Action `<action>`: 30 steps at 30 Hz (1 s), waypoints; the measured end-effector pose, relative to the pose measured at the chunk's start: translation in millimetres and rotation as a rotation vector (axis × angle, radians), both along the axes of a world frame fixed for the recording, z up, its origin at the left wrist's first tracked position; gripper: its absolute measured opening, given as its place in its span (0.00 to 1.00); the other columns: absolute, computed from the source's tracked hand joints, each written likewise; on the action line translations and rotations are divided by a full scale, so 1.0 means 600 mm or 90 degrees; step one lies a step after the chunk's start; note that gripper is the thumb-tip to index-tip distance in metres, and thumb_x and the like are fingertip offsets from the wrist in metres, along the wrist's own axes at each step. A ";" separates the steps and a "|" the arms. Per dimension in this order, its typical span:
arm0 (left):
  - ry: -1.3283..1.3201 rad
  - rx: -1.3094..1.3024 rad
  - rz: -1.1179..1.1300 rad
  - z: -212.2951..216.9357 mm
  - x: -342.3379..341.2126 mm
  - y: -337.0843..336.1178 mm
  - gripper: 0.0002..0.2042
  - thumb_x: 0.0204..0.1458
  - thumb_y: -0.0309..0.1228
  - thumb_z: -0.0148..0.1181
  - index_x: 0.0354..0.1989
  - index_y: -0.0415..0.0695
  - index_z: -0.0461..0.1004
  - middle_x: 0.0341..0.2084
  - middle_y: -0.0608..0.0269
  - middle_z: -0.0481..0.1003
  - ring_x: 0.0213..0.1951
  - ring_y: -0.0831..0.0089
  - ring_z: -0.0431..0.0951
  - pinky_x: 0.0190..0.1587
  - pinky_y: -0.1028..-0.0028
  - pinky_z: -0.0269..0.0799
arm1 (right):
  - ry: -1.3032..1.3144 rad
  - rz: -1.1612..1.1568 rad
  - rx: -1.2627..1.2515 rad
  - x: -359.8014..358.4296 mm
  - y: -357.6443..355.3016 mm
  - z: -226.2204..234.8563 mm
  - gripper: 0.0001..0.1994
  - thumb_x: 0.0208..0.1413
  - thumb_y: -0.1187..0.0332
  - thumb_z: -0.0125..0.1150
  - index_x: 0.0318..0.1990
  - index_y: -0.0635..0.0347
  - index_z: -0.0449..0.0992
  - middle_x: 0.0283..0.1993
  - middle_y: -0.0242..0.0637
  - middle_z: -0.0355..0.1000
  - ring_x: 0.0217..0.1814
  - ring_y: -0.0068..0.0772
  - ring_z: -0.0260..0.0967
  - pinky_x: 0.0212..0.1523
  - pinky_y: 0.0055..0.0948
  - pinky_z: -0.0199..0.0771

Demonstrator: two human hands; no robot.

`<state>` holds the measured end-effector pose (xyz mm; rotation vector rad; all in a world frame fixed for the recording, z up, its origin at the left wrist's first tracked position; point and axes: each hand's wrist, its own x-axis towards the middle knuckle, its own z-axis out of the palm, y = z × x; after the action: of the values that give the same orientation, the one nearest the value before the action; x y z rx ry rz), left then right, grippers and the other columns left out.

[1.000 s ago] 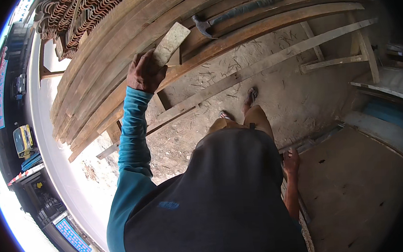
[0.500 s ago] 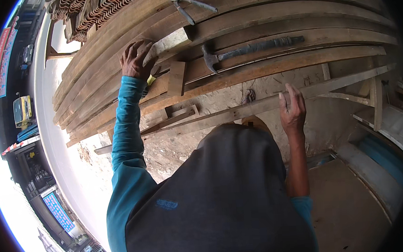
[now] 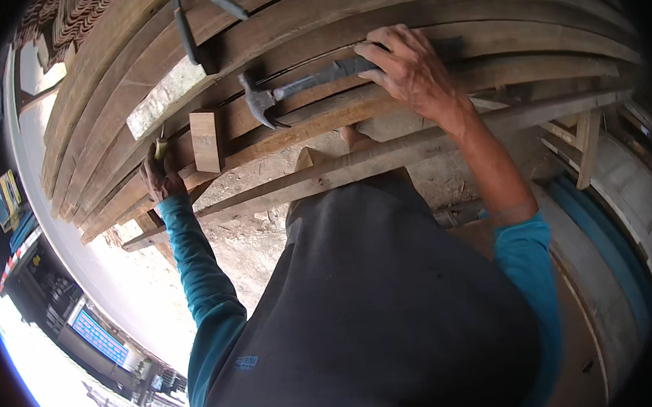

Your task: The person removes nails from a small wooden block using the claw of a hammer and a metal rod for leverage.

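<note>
My right hand [image 3: 415,79] is over the grip of a claw hammer [image 3: 311,79], its fingers curled round the dark handle. The hammer lies across the wooden beams with its head toward the left. Farther left, my left hand [image 3: 163,177] is closed about a small yellow-handled tool [image 3: 160,148]; a thin shaft seems to stick up from it, but its exact kind is unclear. Just right of that hand is a small brown wood block [image 3: 206,141]. A pale, rough-faced block [image 3: 170,98] lies beyond it, and pincers [image 3: 187,29] rest past that.
Long wooden beams [image 3: 419,20] lie side by side in front of me. A narrow wooden strip [image 3: 361,162] crosses nearer to my body, above the dirt ground. Stacked roof tiles [image 3: 83,15] stand at the far left. Wooden supports [image 3: 585,143] are at the right.
My right hand has reached forward from near the narrow strip onto the hammer handle. My left hand has come back from the pale block to the yellow-handled tool. The view has shifted.
</note>
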<state>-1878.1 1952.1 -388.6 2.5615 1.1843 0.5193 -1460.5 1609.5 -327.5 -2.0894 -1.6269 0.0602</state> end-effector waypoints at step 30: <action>-0.296 -0.417 0.280 0.016 -0.258 -0.514 0.32 0.40 0.45 0.78 0.50 0.41 0.71 0.39 0.56 0.78 0.45 0.64 0.79 0.49 0.66 0.75 | 0.530 -0.360 -0.229 -0.511 -0.335 -0.097 0.23 0.60 0.54 0.60 0.40 0.75 0.74 0.27 0.44 0.71 0.30 0.37 0.67 0.34 0.39 0.68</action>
<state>-2032.8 1643.7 -379.2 1.5381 1.4337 0.6386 -1766.9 1408.6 -385.8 -2.2382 -0.5421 0.9423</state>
